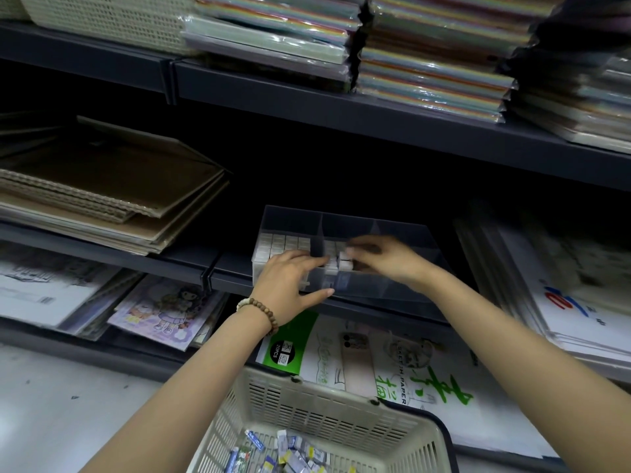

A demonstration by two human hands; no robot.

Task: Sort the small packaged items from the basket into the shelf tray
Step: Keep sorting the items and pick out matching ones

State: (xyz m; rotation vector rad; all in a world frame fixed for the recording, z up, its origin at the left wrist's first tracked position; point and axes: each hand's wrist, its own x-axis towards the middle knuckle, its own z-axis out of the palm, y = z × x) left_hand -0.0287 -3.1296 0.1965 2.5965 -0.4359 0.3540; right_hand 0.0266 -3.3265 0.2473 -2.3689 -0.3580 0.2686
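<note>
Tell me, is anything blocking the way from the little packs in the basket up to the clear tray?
Nothing visible does. The basket sits open-topped below the clear tray, with free space between. The left hand and right hand are at the tray's middle compartment, where room remains beside the white packs.

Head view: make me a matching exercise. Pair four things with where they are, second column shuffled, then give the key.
1. clear plastic divided tray
2. beige slotted plastic basket
3. brown wooden bead bracelet
4. green-and-white sketch paper pack

A. on the person's left wrist
B. lying on the shelf below the tray
C. at the bottom of the view, holding small packets
D. on the dark middle shelf

Pairs: 1-D; 2-C; 3-A; 4-B
</note>
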